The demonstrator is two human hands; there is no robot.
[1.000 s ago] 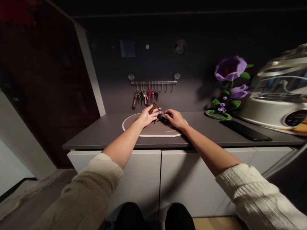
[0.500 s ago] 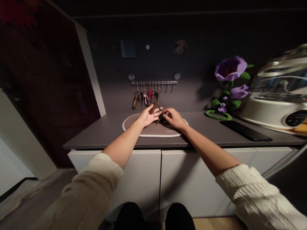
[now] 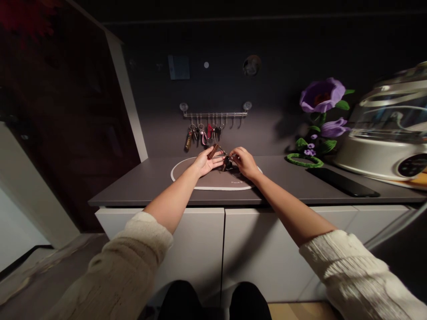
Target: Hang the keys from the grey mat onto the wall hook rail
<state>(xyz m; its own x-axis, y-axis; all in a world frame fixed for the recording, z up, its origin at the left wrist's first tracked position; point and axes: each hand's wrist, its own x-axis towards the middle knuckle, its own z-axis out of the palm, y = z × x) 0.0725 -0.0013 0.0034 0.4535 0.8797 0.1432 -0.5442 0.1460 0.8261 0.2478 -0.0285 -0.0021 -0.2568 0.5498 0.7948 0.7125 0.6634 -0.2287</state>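
My left hand [image 3: 204, 164] is palm up above the mat, fingers stretched to the right. Between its thumb and palm sits a brown key fob [image 3: 213, 151], with a short chain running off to the right. On that chain hangs a bunch of dark keys [image 3: 227, 163] beside my left fingertips. My right hand [image 3: 246, 163] has its fingers closed in a pinch at the ring end of these keys; the exact grip is partly hidden. Underneath both hands lies an oval brown mat [image 3: 213, 183] with a white rim.
A clear hook rail [image 3: 215, 114] on the dark wall carries several key sets [image 3: 203, 133]. To the right stand a purple flower decoration [image 3: 323, 100], a black phone [image 3: 343, 181] and a cream appliance [image 3: 370, 151]. White cabinet doors [image 3: 190, 240] front the grey counter [image 3: 283, 191].
My right hand has shifted slightly right and up, and the dark keys have swung a little right with it. My left hand stays almost where it was.
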